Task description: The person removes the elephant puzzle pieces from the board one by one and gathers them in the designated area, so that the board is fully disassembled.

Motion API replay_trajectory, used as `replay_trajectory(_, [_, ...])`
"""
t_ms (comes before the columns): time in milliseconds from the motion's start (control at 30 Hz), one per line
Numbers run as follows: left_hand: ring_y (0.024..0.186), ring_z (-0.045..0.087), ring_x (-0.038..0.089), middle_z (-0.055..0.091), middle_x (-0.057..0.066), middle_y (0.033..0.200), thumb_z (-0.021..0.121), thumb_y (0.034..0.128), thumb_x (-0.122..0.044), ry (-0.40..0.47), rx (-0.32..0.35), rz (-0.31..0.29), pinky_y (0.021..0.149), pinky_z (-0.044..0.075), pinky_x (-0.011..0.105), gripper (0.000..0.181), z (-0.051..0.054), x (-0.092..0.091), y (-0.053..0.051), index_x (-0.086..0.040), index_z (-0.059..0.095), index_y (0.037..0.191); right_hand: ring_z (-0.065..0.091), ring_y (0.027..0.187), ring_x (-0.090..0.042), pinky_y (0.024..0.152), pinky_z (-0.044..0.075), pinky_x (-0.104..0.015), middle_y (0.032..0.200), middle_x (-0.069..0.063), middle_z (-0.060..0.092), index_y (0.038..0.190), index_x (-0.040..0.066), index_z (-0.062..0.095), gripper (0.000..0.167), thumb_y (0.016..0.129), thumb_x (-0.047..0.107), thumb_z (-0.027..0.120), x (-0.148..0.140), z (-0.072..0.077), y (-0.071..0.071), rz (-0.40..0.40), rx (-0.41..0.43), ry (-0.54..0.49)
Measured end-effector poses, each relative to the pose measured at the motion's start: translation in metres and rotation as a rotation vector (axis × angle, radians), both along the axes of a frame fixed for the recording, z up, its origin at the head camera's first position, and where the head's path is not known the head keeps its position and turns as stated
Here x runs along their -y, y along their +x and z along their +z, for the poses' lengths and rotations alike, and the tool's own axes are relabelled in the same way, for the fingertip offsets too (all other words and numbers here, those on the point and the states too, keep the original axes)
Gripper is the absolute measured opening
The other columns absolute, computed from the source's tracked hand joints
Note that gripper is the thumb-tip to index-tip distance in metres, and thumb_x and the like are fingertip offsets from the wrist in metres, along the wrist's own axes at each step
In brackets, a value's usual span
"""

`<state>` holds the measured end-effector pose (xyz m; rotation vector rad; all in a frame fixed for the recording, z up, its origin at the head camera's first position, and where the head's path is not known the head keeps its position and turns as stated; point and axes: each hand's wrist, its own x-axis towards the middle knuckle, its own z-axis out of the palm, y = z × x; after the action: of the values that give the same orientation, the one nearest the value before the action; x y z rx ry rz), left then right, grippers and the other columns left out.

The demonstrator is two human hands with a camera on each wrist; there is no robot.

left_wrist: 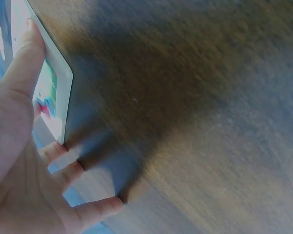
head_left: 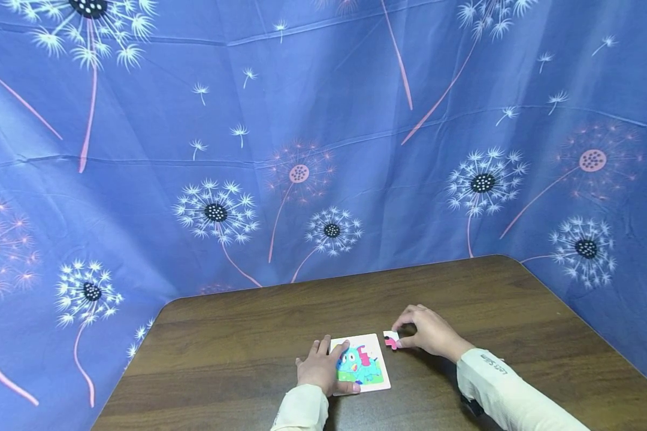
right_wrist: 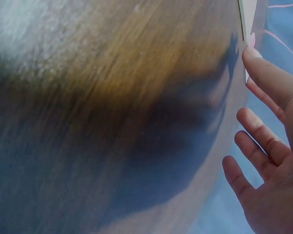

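Observation:
A square jigsaw puzzle board with a pale border and a blue cartoon animal lies flat on the table. My left hand rests over its left side, fingers spread. In the left wrist view, the left thumb lies across the board, while several fingertips touch the table beside it. To the right of the board, my right hand pinches a small white and pink puzzle piece between thumb and finger. The right wrist view shows the right hand with its other fingers held apart; the piece is barely visible there.
The brown wooden table has rounded far corners. Behind it hangs a blue curtain printed with dandelions, close to the table's far edge. A dark band shows under the right sleeve.

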<state>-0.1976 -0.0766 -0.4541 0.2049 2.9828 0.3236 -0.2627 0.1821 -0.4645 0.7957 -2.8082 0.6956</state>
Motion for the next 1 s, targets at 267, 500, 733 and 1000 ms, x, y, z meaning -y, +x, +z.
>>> replay_trajectory(267, [0.139, 0.046, 0.036, 0.047, 0.01, 0.151, 0.089, 0.0692, -0.054, -0.016, -0.015, -0.009, 0.1, 0.043, 0.072, 0.086, -0.0015, 0.0003, -0.0004, -0.03, 0.056, 0.145, 0.062, 0.093, -0.021, 0.081, 0.052, -0.041, 0.094, 0.01, 0.063, 0.092, 0.021, 0.079, 0.024, 0.073, 0.026, 0.092, -0.0006, -0.0029, 0.0006, -0.002, -0.012, 0.015])
replay_trajectory(500, [0.138, 0.046, 0.036, 0.048, 0.01, 0.151, 0.089, 0.0688, -0.054, -0.008, -0.016, -0.007, 0.099, 0.043, 0.072, 0.086, -0.0015, 0.0002, -0.0001, -0.03, 0.056, 0.145, 0.062, 0.094, -0.022, 0.082, 0.052, -0.042, 0.094, 0.009, 0.063, 0.094, 0.02, 0.079, 0.024, 0.074, 0.024, 0.091, 0.0023, -0.0021, 0.0015, -0.029, 0.025, 0.021])
replay_trajectory(733, [0.139, 0.045, 0.037, 0.047, 0.01, 0.152, 0.089, 0.0693, -0.054, -0.005, -0.002, -0.002, 0.1, 0.042, 0.072, 0.086, -0.0011, -0.0004, -0.0003, -0.03, 0.056, 0.145, 0.062, 0.098, -0.024, 0.086, 0.053, -0.045, 0.095, 0.008, 0.064, 0.095, 0.019, 0.079, 0.024, 0.074, 0.021, 0.091, 0.004, -0.0035, 0.0011, -0.05, 0.044, 0.03])
replay_trajectory(1000, [0.14, 0.044, 0.036, 0.046, 0.01, 0.152, 0.089, 0.0703, -0.054, -0.013, 0.012, 0.002, 0.102, 0.041, 0.072, 0.086, -0.0001, -0.0011, -0.001, -0.031, 0.055, 0.146, 0.062, 0.098, -0.024, 0.088, 0.053, -0.048, 0.098, 0.006, 0.065, 0.1, 0.019, 0.078, 0.028, 0.075, 0.02, 0.091, 0.0064, -0.0029, 0.0011, -0.092, 0.088, 0.027])
